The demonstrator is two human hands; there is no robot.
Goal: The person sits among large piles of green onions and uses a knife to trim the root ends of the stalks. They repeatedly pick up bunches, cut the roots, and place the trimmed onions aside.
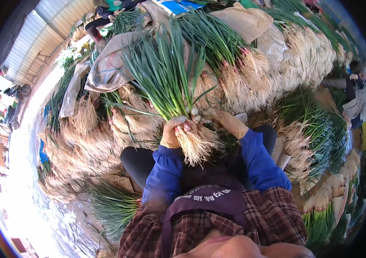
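My left hand [171,133], in a pale glove, grips a bunch of green onions [170,77] just above its roots. The long green leaves fan up and away from me, and the pale, stringy roots [197,145] hang toward my lap. My gloved right hand [223,121] is just right of the bunch, its fingers bent in toward the stem bases. Whether those fingers pinch anything cannot be made out. Blue sleeves cover both forearms, and my dark-clad knees [138,163] are spread on either side.
A long heap of rooted green onions [308,54] runs across in front, partly under woven sacks [115,64]. More bunches lie at right [318,138] and by my left side [113,206]. Another person [360,96] sits at far right; a person's leg [96,34] shows beyond the heap. Motorcycles [14,103] stand at far left.
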